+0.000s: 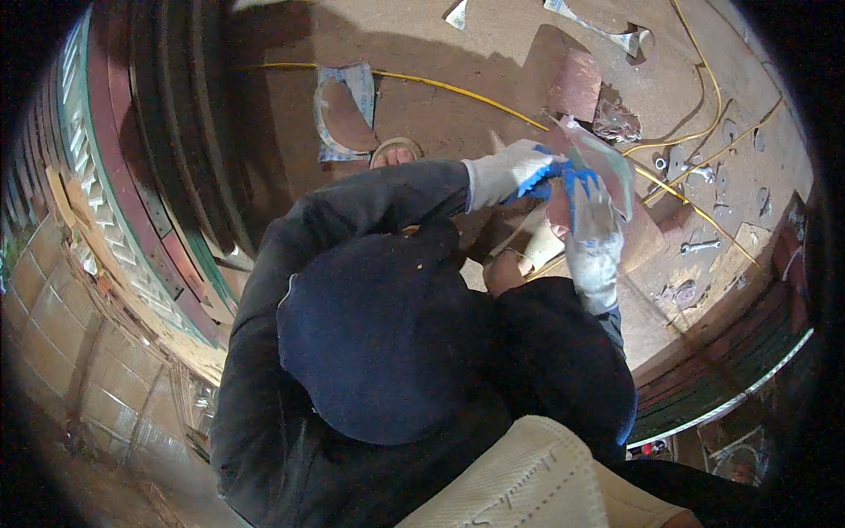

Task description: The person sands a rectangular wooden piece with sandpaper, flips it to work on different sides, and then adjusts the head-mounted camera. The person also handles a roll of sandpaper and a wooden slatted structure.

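Note:
Both my hands wear white work gloves with blue-coated fingers, and they meet at the right of centre above the floor. My left hand [519,172] comes in from the left, its fingertips pressed together against a thin, bent sheet [598,158]. My right hand [593,242] reaches up from below and grips the same sheet. That sheet is greyish-pink and partly shiny; whether it is plastic or sandpaper I cannot tell. A reddish-brown curled sheet, like sandpaper, [576,84] stands just beyond my hands, beside a crumpled clear plastic wrapper [616,121].
A yellow cord [440,86] snakes across the brown floor. Wrenches [701,247] and several small discs [722,180] lie at the right. Near my sandalled foot [396,153] is a cut sheet with a printed back [346,110]. Long dark slats [176,132] stand along the left.

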The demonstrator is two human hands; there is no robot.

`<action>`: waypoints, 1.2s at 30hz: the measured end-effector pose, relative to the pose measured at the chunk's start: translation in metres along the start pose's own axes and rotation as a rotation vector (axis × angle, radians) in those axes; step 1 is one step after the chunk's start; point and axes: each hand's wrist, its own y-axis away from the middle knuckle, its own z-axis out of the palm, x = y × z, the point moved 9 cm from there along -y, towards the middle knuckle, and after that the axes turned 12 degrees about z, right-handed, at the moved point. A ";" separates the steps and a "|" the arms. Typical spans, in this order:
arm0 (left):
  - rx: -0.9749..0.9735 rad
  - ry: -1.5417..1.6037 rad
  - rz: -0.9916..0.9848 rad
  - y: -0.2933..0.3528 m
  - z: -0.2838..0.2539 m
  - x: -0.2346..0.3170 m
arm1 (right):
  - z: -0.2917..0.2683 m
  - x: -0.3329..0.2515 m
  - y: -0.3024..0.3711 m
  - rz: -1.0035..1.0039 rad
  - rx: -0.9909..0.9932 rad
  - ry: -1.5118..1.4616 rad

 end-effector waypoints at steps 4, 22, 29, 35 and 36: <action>-0.005 0.075 -0.031 0.017 0.020 0.002 | -0.008 0.006 0.017 -0.036 0.002 -0.001; 0.423 -1.485 1.029 -0.055 -0.024 0.168 | 0.032 0.004 0.057 -0.104 -0.028 0.052; 0.642 -0.323 0.565 -0.045 -0.156 0.127 | 0.031 0.003 0.053 -0.093 0.004 0.031; 0.184 1.162 0.583 -0.028 -0.124 0.127 | 0.033 -0.003 0.052 -0.131 0.063 0.063; 0.108 1.858 0.369 -0.036 -0.113 0.122 | 0.038 -0.005 0.052 -0.149 0.009 0.058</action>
